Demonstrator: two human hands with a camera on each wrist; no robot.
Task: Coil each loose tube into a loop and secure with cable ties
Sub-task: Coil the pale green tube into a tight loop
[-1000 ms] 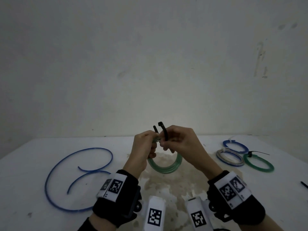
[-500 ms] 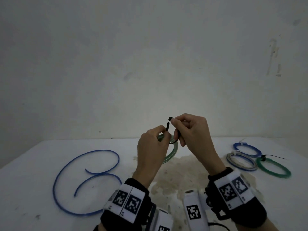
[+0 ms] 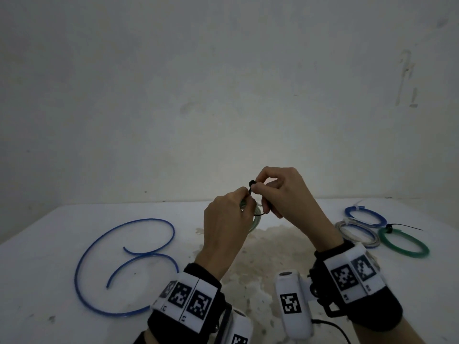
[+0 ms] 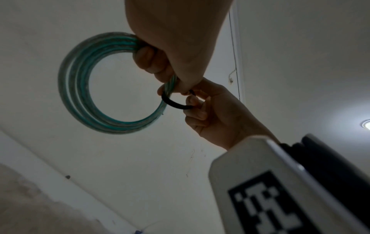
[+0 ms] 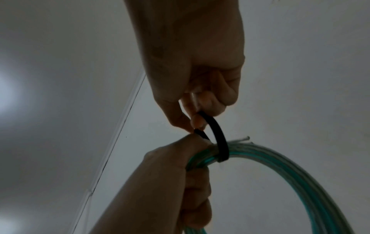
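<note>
My left hand (image 3: 231, 214) grips a coiled green tube (image 4: 80, 82) above the table; in the head view only a sliver of the green coil (image 3: 255, 220) shows past the fingers. A black cable tie (image 5: 219, 139) is looped round the coil's strands beside the left fingers. My right hand (image 3: 273, 192) pinches the black cable tie (image 3: 251, 186) near its head, just above the left hand. In the left wrist view the black tie (image 4: 176, 103) arcs from the coil to the right hand (image 4: 210, 110). A loose blue tube (image 3: 126, 259) lies uncoiled on the white table (image 3: 49, 281) at left.
Three tied coils lie at the right: a blue one (image 3: 365, 216), a grey-white one (image 3: 357, 233) and a green one (image 3: 403, 243) with a black tie tail. A brown stain (image 3: 268, 252) marks the table's middle. A bare wall stands behind.
Both hands rose with the coil, which turned from hanging below the hands to edge-on behind the left hand. The tie's two upright ends have come together at the right fingertips.
</note>
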